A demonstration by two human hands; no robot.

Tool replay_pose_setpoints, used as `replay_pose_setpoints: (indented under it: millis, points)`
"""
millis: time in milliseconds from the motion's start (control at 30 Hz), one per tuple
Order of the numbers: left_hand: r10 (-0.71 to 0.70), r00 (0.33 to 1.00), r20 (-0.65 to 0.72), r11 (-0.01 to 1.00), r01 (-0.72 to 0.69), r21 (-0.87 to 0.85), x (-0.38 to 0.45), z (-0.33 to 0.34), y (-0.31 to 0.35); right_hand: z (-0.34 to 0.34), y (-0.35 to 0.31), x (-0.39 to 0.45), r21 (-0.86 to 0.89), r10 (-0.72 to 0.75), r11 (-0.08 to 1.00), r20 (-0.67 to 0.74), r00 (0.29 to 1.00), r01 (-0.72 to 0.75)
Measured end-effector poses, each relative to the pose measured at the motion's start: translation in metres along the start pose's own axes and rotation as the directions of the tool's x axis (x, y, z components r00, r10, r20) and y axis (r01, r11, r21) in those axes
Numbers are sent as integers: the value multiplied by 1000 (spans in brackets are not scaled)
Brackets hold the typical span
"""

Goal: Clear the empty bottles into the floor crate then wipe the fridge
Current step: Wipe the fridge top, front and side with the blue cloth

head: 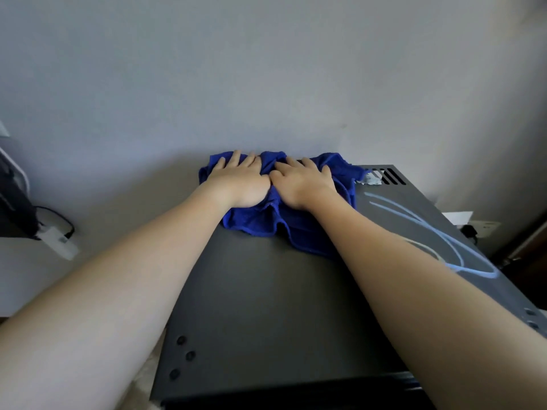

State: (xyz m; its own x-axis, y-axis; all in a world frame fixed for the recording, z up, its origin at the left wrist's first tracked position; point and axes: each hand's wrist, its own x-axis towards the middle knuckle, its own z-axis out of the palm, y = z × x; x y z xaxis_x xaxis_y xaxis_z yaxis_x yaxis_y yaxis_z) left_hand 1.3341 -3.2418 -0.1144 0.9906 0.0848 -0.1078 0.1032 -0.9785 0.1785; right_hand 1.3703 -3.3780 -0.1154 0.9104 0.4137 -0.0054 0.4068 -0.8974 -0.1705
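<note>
Wiping step in hand. My left hand [236, 180] and right hand [305, 182] press flat, grips open, on the blue cloth [266, 223] at the fridge top's [266, 291] far edge. No bottles visible. Next: I would sweep rightward across the streaks [438, 232].

Deep blue cloth [278, 214], dark grey fridge top [266, 306] with pale blue streaks [438, 232].

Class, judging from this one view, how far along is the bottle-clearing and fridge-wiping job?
No bottles stand on the fridge top, so clearing looks done; the crate is out of view. Both the left hand and right hand press the blue cloth at the back. Pale streaks remain.
</note>
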Motion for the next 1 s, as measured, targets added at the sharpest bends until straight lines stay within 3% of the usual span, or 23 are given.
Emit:
replay_pose_setpoints:
  millis: [433, 667, 1000]
  points:
    - [-4, 999, 55, 999, 3, 32, -165, 17, 22, 5, -28, -165, 70, -27, 997, 21, 999, 25]
    - [47, 998, -30, 996, -45, 71, -252, 37, 32, 9, -52, -262, 93, 22, 995, -7, 1000, -21]
    - [156, 984, -86, 983, -147, 108, -295, 52, 74, 10, -32, -325, 51, 136, 990, -31, 990, -134]
